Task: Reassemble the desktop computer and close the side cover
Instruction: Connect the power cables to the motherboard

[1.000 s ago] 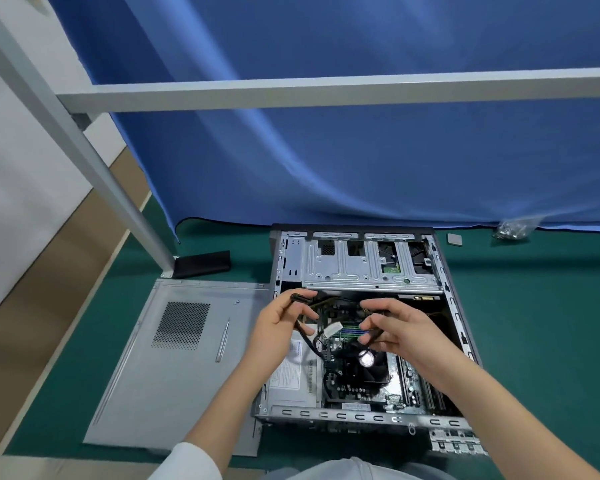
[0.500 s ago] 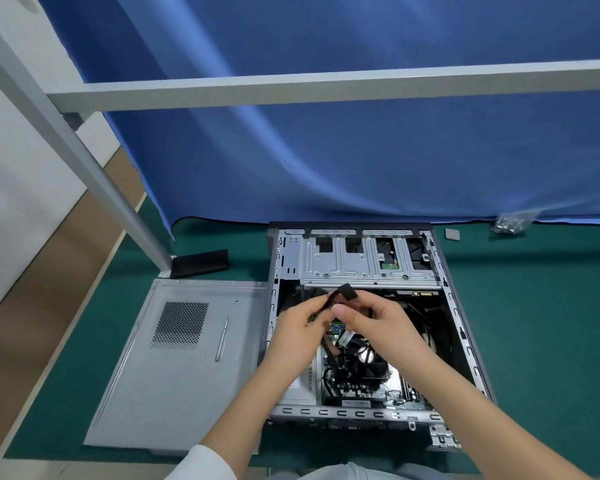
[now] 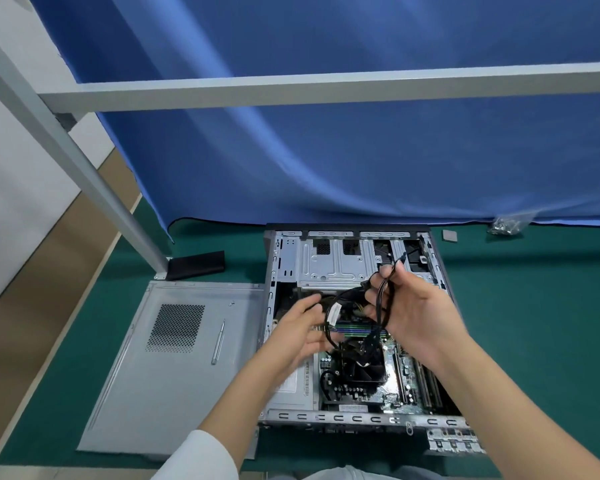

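Open case [image 3: 354, 419] lay at lower centre, cover [image 3: 174, 372] flat to its left. Right hand [image 3: 413, 313] was closed round the cables [image 3: 381, 306] above the board; left hand [image 3: 302, 327] was open, fingers loosely among them. Cables probably light and limp, best held near the connector.

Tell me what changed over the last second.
The right hand lifted the black cable bundle up and away toward the drive cage, fingers closed on it. The left hand let go and opened beside the cables. The side cover, the screwdriver on it and the case stayed put.
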A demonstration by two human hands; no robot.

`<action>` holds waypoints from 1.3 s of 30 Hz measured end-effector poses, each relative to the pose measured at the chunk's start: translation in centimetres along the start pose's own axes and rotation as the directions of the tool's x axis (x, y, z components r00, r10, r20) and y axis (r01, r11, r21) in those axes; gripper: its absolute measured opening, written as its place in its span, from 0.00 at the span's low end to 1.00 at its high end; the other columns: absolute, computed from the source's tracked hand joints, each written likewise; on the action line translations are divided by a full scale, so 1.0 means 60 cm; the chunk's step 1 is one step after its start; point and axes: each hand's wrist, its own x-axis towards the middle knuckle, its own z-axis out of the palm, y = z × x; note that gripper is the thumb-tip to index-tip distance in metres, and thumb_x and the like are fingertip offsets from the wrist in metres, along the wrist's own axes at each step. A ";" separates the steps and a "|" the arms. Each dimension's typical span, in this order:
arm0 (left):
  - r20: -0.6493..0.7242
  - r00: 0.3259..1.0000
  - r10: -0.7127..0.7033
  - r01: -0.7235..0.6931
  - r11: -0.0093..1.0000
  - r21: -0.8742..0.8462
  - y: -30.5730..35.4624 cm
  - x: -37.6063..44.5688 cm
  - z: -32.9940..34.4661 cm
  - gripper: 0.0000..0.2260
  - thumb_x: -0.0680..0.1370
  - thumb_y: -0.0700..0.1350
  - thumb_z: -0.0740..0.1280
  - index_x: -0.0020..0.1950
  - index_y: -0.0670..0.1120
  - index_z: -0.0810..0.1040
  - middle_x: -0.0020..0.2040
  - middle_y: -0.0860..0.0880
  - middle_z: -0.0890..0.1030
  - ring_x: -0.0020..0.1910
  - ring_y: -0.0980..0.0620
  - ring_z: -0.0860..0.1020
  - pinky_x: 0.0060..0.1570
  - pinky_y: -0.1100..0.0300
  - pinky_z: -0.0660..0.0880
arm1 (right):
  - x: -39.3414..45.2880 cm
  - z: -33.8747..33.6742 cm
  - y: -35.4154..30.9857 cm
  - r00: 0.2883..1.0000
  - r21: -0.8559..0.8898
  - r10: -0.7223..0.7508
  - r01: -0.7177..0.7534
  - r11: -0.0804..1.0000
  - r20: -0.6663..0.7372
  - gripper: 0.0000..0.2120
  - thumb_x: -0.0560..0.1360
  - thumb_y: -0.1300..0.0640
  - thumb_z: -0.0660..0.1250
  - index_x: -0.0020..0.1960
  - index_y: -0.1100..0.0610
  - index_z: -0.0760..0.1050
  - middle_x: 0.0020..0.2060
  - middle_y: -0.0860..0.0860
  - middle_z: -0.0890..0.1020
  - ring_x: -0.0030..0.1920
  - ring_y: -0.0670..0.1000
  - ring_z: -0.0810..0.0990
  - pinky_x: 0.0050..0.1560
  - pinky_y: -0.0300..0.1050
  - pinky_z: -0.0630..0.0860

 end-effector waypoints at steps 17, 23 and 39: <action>-0.081 0.983 0.164 -0.179 0.954 -0.242 -0.003 -0.003 -0.065 0.17 0.79 0.31 0.57 0.64 0.45 0.73 0.58 0.47 0.82 0.55 0.53 0.81 0.55 0.58 0.77 | 0.008 -0.080 0.001 0.932 -0.544 -0.028 -0.187 0.818 -0.363 0.14 0.83 0.55 0.54 0.43 0.58 0.72 0.37 0.53 0.84 0.42 0.54 0.81 0.53 0.50 0.73; -0.302 0.888 0.348 -0.181 0.866 0.466 -0.006 -0.002 -0.063 0.07 0.75 0.44 0.70 0.53 0.48 0.81 0.38 0.53 0.85 0.36 0.58 0.82 0.33 0.65 0.77 | 0.003 -0.087 -0.013 0.921 -0.744 -0.208 -0.117 0.658 -0.328 0.10 0.80 0.54 0.60 0.43 0.58 0.70 0.29 0.47 0.71 0.29 0.44 0.71 0.45 0.46 0.77; -0.155 0.791 0.592 -0.309 0.605 0.734 -0.075 0.038 -0.016 0.12 0.81 0.54 0.49 0.57 0.51 0.66 0.42 0.60 0.82 0.38 0.65 0.77 0.39 0.72 0.72 | 0.016 -0.179 0.001 0.830 -0.715 -0.338 -0.100 0.692 -0.443 0.09 0.82 0.59 0.55 0.47 0.61 0.69 0.26 0.48 0.70 0.26 0.48 0.67 0.35 0.47 0.70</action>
